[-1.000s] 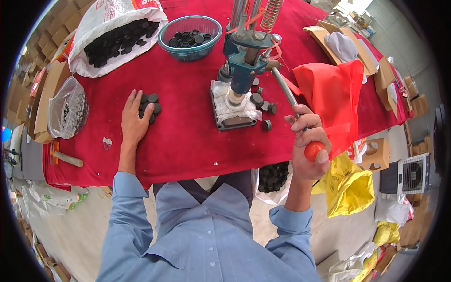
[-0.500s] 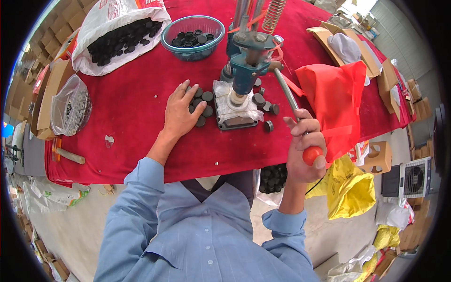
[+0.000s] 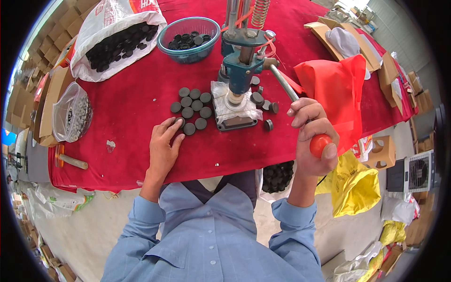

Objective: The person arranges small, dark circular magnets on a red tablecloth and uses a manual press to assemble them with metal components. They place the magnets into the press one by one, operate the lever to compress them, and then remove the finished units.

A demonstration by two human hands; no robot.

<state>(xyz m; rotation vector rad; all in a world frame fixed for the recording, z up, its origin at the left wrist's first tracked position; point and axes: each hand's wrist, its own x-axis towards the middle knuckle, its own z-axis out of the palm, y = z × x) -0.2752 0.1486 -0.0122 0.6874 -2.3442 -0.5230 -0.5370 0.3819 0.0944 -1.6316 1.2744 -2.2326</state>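
My right hand (image 3: 315, 134) is wrapped round the metal lever (image 3: 284, 83) of a green hand press (image 3: 240, 70); the lever's red ball knob (image 3: 320, 144) shows between my fingers. The press's white tip (image 3: 235, 98) is down on a cloth-wrapped base (image 3: 225, 113), and whatever lies beneath the tip is hidden. Left of the base, several round black caps (image 3: 187, 112) lie in a loose group. My left hand (image 3: 163, 149) rests at the near-left edge of this group, fingers stretched out and apart, with fingertips touching one black cap (image 3: 179, 121).
More black caps (image 3: 257, 98) lie right of the press. A teal bowl (image 3: 188, 54) and a white sack (image 3: 115, 70) of black caps stand at the back. A clear bag of small parts (image 3: 70, 115) is at left, a hammer-like tool (image 3: 70, 160) nearer. A red bag (image 3: 331, 94) lies at right.
My left hand has drawn back toward me and left, uncovering the group of black caps. My right hand, still round the lever, has shifted slightly right.
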